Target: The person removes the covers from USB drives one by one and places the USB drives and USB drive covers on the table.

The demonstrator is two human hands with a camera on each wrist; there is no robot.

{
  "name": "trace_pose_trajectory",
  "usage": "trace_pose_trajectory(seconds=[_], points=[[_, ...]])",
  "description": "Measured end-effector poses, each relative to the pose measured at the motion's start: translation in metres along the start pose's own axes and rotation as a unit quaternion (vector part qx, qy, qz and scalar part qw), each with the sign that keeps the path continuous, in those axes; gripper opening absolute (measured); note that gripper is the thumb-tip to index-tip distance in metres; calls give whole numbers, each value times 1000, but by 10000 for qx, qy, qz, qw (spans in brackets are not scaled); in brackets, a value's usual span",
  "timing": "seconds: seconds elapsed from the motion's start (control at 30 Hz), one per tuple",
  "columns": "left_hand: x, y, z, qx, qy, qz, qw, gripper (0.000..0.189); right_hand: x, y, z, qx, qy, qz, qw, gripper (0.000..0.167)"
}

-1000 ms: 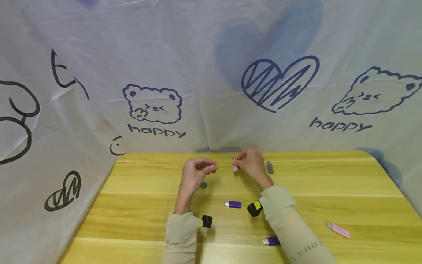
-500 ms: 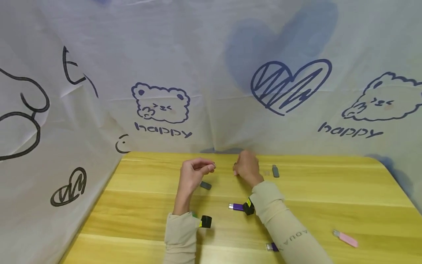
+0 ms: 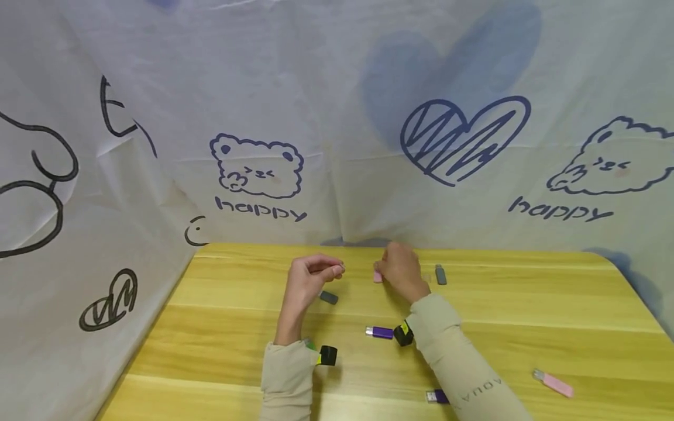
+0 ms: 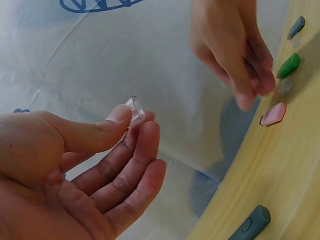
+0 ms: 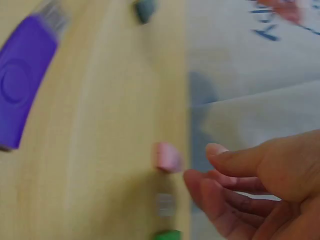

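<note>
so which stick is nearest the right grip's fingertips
The pink stick at the back, just off those fingertips; the green stick lies farther away, and the other pink stick is far off at front right.

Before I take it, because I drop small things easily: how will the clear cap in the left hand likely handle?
The clear cap looks stiff, judging by its crisp edges in the left hand. It is probably light, being small and thin-walled. Its glossy surface may be slippery.
</note>
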State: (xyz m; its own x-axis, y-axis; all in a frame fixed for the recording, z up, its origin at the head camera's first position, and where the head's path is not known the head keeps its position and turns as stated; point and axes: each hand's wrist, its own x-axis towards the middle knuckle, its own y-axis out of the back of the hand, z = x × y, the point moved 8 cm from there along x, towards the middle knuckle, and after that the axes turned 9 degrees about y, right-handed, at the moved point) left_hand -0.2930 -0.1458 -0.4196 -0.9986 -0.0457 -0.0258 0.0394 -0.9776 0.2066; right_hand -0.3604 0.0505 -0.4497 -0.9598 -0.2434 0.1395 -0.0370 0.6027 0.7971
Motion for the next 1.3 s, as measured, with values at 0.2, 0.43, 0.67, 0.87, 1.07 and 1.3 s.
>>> trace_pose_trajectory(seconds=[0.2, 0.43, 0.67, 0.87, 1.07, 1.3], points=[[0, -9, -6, 186, 59, -171, 9997, 9, -32, 32, -4, 657, 101, 17, 9978, 17], [7, -27, -6, 163, 57, -613, 9980, 10, -75, 59, -5, 1484, 198, 283, 9883, 23], [5, -29, -9, 417, 174, -536, 9975, 8, -106, 80, 2, 1982, -97, 674, 9778, 33], [5, -35, -13, 604, 223, -660, 9957, 6, -121, 89, 16, 2145, -224, 803, 9732, 34], [9, -41, -16, 994, 305, -632, 9926, 6, -129, 96, 31, 2332, -395, 835, 9680, 34], [24, -48, -19, 1839, 374, -657, 9800, 6, -136, 105, 49, 2431, -640, 788, 9647, 36]])
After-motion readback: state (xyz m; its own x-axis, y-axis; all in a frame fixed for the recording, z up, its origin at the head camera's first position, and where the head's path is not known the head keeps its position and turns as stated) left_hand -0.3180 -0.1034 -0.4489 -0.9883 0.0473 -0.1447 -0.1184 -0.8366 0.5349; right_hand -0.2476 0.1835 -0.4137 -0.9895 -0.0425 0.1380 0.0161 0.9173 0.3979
